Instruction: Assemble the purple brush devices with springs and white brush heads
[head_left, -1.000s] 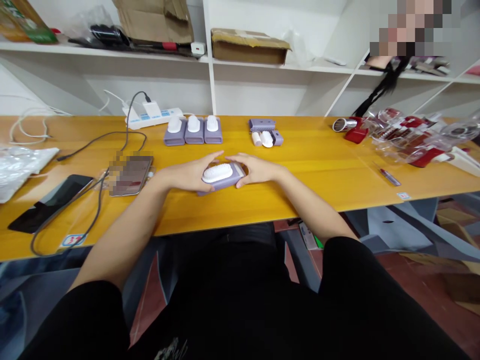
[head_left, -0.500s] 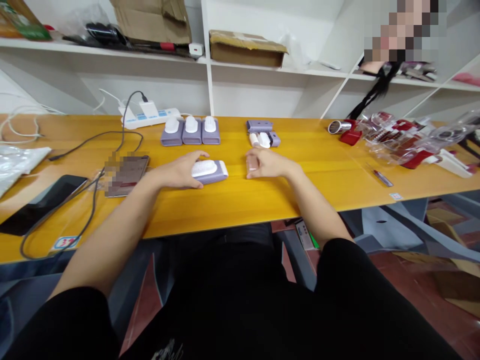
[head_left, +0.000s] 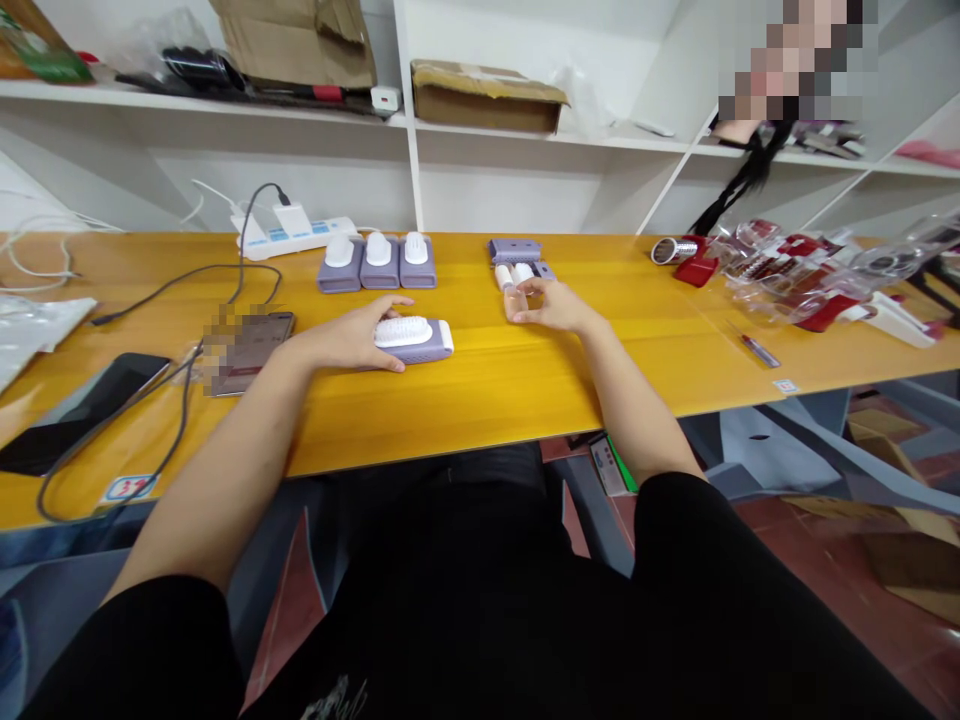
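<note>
My left hand [head_left: 346,339] wraps the near end of a lilac device with a white bristled head [head_left: 412,340], which lies flat on the yellow table [head_left: 480,395]. My right hand [head_left: 546,306] is apart from that device, its fingers spread. Its fingertips are at small white cylindrical parts [head_left: 511,276], beside a lilac casing [head_left: 514,251]. I cannot tell whether they touch. Behind my left hand, three similar lilac units [head_left: 377,266] stand in a row, each with a white head upright.
A white power strip [head_left: 291,235] and dark cables lie at the table's back left. Two phones [head_left: 247,352] lie at the left. Red-and-silver parts in clear plastic [head_left: 787,275] crowd the right side. White shelves [head_left: 405,120] hold cardboard boxes behind the table.
My right hand has let go of the bristled device and moved away to the right and back, to the white parts. My left hand stays on the device.
</note>
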